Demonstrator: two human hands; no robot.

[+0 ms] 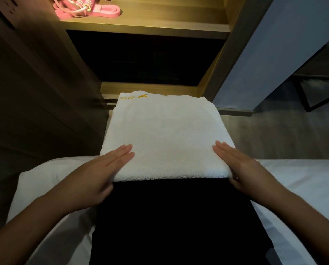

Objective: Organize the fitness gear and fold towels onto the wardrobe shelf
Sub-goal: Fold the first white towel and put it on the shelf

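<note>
My left hand (100, 169) and right hand (242, 165) lie flat, fingers straight, atop the folded white terry towel (165, 134) — lit wooden shelf (150, 27) ahead, higher.

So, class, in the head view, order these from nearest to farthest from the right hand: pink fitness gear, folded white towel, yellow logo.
1. folded white towel, touched by the right hand.
2. yellow logo, on the towel's far left corner.
3. pink fitness gear, up on the wardrobe shelf.
</note>
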